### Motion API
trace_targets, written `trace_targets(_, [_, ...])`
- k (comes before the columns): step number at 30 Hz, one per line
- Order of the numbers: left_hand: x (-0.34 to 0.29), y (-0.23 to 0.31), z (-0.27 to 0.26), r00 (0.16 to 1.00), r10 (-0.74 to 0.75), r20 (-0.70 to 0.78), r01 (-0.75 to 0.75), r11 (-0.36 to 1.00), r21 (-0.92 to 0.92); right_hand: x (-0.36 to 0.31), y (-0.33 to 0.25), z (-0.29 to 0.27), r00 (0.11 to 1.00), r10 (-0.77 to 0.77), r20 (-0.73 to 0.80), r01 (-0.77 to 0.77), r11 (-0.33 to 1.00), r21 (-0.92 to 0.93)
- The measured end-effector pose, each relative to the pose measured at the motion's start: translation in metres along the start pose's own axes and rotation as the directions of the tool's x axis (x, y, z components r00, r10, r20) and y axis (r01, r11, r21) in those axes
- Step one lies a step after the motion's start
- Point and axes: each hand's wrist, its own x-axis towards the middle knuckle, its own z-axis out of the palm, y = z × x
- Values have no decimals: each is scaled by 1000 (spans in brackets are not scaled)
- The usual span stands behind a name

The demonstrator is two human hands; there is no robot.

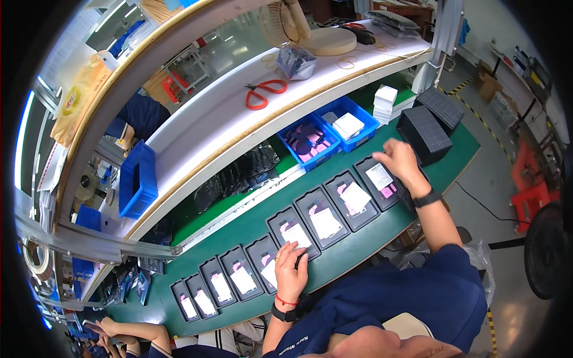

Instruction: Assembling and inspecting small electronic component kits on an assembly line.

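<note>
A row of black trays runs along the green worktop, each with a white card and several with pink pieces showing. My left hand (290,271) rests over the trays near the row's middle, fingers extended by a white card (295,234), thumb apart. I see nothing held in it. My right hand (399,160) hovers by the upper right corner of the rightmost tray (369,165), its fingers bent and thumb apart, with nothing visible between them. In that tray lie a white card (378,177) and a pink piece (387,191).
Behind the trays stand a blue bin (337,149) of pink and dark pieces, another blue bin (371,127) of white cards, and a white card stack (385,98). Black stacked blocks (425,136) sit at right. Red-handled scissors (258,99) lie on the shelf. Another person's hands (107,327) show lower left.
</note>
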Motion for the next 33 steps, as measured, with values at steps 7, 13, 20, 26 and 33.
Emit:
trace_targets(7, [-12, -14, -19, 984, -124, -124, 154, 949, 275, 127, -35, 44, 994, 20, 111, 9, 967, -253])
trace_targets(13, [-58, -53, -33, 913, -323, -251, 405, 794, 453, 156, -10, 91, 983, -135, 121, 162, 954, -254])
trace_targets(20, [-67, -54, -16, 916, -235, -326, 382, 765, 519, 150, 20, 92, 990, -143, -6, 136, 953, -272])
trace_targets(26, [-65, -47, -15, 900, -308, -310, 430, 753, 499, 158, 10, 92, 975, -216, -52, 190, 932, -309])
trace_targets(33, [-60, -51, -9, 886, -334, -322, 452, 776, 439, 181, 41, 104, 899, -417, -136, 382, 897, -222])
